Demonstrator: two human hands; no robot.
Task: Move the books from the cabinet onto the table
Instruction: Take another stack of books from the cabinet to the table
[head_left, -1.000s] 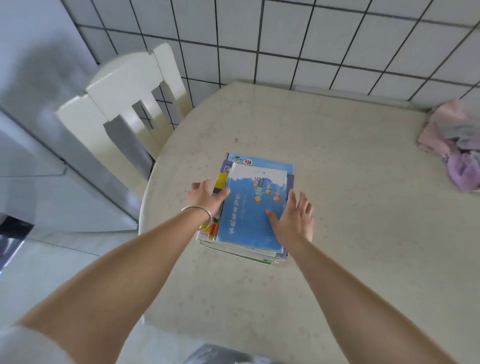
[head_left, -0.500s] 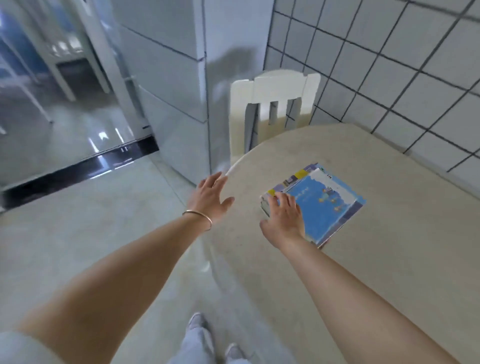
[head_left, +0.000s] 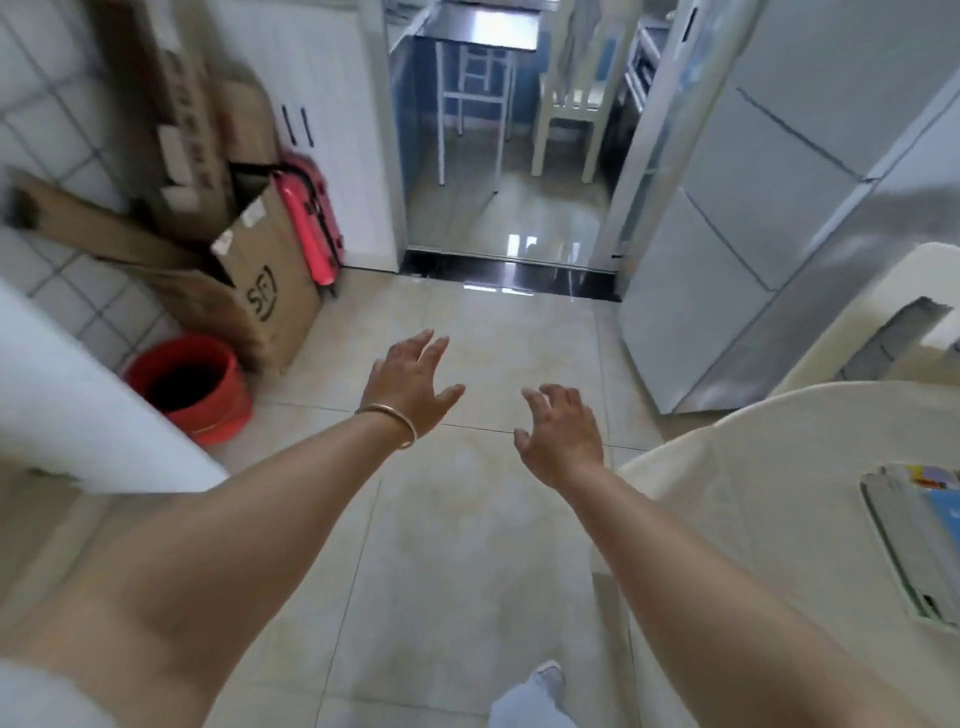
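Cardboard box (head_left: 270, 291) at far left, leaning open against flattened cartons (head_left: 171, 119), printed "SF" in dark letters on its near face; other print on the tall carton too blurred to read. Pink suitcase (head_left: 311, 218) wedged just behind the box, against a white cupboard (head_left: 332, 104). Red bucket (head_left: 189, 387) on the floor near the box, dark inside. Beige floor tiles (head_left: 467, 519) across the middle, glossy, with a black threshold strip (head_left: 509, 273) at the far doorway and a chair (head_left: 566, 104) beyond it. Grey fridge (head_left: 753, 208) at right. Left hand (head_left: 410, 387) out over the floor, palm down, fingers spread wide and straight, gripping nothing and touching nothing; thin bangle (head_left: 389, 421) on the wrist. Right hand (head_left: 563, 434) beside it, a little nearer, also released, fingers loosely curled and apart, empty, hanging above the tiles close to the table (head_left: 727, 493) edge but not on it. Books (head_left: 914, 545) stacked flat on the cream table at the right edge of view, well apart from both hands, cut off by the frame; top cover blue, spines and page edges facing left, no title legible. White shoe (head_left: 545, 675) and pale trouser leg low in the near middle.
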